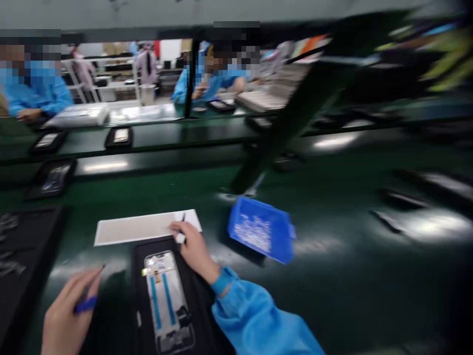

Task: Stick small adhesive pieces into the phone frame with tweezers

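My left hand (72,310) is closed around a blue pen-like tool (85,304) whose thin dark tip points up and right. My right hand (194,249) is pinched over the right end of a pale strip sheet (136,229). A small white piece (181,238) shows at its fingers, and a thin dark sliver (184,217) stands out above them; what the fingertips grip is unclear. Between my hands, an opened phone body (168,296) with two blue strips lies face up in a black tray (140,276).
A blue bin (283,231) of small white pieces stands right of the sheet. A black tray with clear parts (11,246) is at left. A dark green slanted post (291,113) rises behind the bin. Across the bench, two people in blue sit near more phone trays (118,138).
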{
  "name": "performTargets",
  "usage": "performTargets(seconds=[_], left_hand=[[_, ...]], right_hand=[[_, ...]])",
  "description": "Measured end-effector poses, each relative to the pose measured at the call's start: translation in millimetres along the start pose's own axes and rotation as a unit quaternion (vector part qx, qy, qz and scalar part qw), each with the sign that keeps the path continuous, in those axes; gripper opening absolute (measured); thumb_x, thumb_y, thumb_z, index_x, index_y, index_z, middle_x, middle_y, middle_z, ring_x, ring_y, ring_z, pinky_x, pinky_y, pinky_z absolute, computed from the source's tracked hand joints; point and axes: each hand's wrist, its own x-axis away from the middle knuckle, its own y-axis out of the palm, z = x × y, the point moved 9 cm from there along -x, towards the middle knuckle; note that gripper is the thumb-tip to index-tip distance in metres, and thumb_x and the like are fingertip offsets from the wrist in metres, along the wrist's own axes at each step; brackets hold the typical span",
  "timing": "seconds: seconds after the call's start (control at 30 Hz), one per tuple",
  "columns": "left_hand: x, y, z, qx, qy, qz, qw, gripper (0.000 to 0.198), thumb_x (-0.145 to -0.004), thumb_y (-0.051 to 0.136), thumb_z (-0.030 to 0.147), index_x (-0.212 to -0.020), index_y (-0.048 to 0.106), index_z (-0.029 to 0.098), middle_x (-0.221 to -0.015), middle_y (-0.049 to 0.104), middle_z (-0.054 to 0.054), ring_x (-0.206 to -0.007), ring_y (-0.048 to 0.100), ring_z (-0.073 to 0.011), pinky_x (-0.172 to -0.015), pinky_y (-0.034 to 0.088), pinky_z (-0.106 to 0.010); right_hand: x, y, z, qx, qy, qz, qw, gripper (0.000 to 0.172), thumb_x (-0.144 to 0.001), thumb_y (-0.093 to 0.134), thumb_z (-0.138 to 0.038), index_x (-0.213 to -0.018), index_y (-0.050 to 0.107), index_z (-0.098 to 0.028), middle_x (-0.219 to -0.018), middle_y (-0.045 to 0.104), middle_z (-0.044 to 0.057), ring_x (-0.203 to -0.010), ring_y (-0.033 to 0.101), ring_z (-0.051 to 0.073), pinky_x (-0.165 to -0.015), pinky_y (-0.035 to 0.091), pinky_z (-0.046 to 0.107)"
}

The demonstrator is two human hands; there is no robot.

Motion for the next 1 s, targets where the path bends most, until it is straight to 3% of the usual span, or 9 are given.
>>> performTargets(seconds=[0.07, 0.17, 0.37, 0.47, 0.57, 0.7, 0.83, 1.0], left_hand=[[-10.5, -21.4, -27.0, -0.058, -0.054, 0.042, 0.996, 0.023, -0.095, 0.056, 0.041, -0.102, 0.073, 0.027, -0.103, 0.074, -0.001, -0.093, 0.070, -0.0199, -0.087, 0.053, -0.028], [-15.1, -27.0, -55.7, -0.097, -0.113, 0.022, 0.989, 0.029, -0.095, 0.051, 0.040, -0.102, 0.073, 0.024, -0.103, 0.073, -0.004, -0.093, 0.070, -0.0202, -0.084, 0.053, -0.028], [-6.6, 11.5, -66.6, -0.045, -0.134, -0.088, 0.986, 0.029, -0.090, 0.059, 0.044, -0.108, 0.073, 0.026, -0.102, 0.071, -0.004, -0.092, 0.070, -0.0211, -0.080, 0.056, -0.030], [-6.0, 23.8, -68.8, -0.055, -0.142, -0.102, 0.983, 0.026, -0.088, 0.061, 0.039, -0.108, 0.074, 0.028, -0.102, 0.068, -0.004, -0.086, 0.070, -0.0206, -0.073, 0.056, -0.029], [-8.0, 30.1, -68.0, -0.048, -0.145, -0.103, 0.983, 0.020, -0.088, 0.062, 0.038, -0.096, 0.076, 0.026, -0.097, 0.068, -0.004, -0.081, 0.069, -0.0209, -0.069, 0.055, -0.030], [-11.5, 37.5, -43.5, 0.013, -0.113, -0.117, 0.987, 0.018, -0.091, 0.060, 0.036, -0.094, 0.073, 0.024, -0.095, 0.069, -0.004, -0.086, 0.070, -0.0207, -0.078, 0.057, -0.030], [-16.1, 38.4, 6.3, 0.104, -0.041, -0.112, 0.987, 0.010, -0.094, 0.061, 0.028, -0.097, 0.070, 0.024, -0.094, 0.070, -0.004, -0.086, 0.070, -0.0180, -0.078, 0.057, -0.026], [-17.6, 34.3, 54.3, 0.068, 0.057, -0.093, 0.992, 0.010, -0.097, 0.059, 0.022, -0.104, 0.066, 0.024, -0.097, 0.071, -0.001, -0.084, 0.071, -0.0134, -0.075, 0.055, -0.019]], right_hand=[[1.4, 3.4, 5.3, -0.007, -0.002, -0.003, 1.000, 0.035, -0.085, 0.047, -0.009, -0.114, 0.063, -0.019, -0.108, 0.071, 0.011, -0.102, 0.064, 0.027, -0.089, 0.051, 0.043], [3.4, 4.6, 7.5, 0.004, -0.014, 0.003, 1.000, 0.033, -0.085, 0.048, -0.013, -0.112, 0.064, -0.020, -0.108, 0.071, 0.011, -0.102, 0.062, 0.031, -0.093, 0.046, 0.052], [6.3, -3.0, 0.7, 0.047, -0.043, 0.036, 0.997, 0.024, -0.092, 0.050, -0.025, -0.110, 0.065, -0.022, -0.105, 0.072, 0.010, -0.098, 0.063, 0.031, -0.103, 0.039, 0.057], [6.6, -12.8, -15.6, 0.077, -0.082, 0.072, 0.991, 0.022, -0.096, 0.051, -0.028, -0.110, 0.066, -0.022, -0.105, 0.072, 0.010, -0.099, 0.065, 0.029, -0.102, 0.043, 0.053], [7.3, -22.7, -38.1, 0.048, -0.095, 0.079, 0.991, 0.019, -0.096, 0.056, -0.029, -0.110, 0.066, -0.022, -0.105, 0.072, 0.009, -0.101, 0.066, 0.027, -0.094, 0.050, 0.045], [8.4, -8.5, -58.0, -0.144, 0.015, -0.040, 0.989, 0.018, -0.092, 0.062, -0.030, -0.109, 0.063, -0.024, -0.100, 0.074, 0.006, -0.092, 0.070, 0.022, -0.081, 0.055, 0.035], [19.5, 29.4, -74.4, -0.308, 0.133, -0.166, 0.927, 0.025, -0.085, 0.066, -0.028, -0.109, 0.060, -0.023, -0.093, 0.074, 0.004, -0.086, 0.070, 0.020, -0.078, 0.054, 0.033], [28.6, 57.1, -82.2, -0.413, 0.187, -0.216, 0.865, 0.034, -0.079, 0.073, -0.031, -0.107, 0.058, -0.021, -0.090, 0.072, 0.003, -0.082, 0.067, 0.018, -0.080, 0.052, 0.034]])
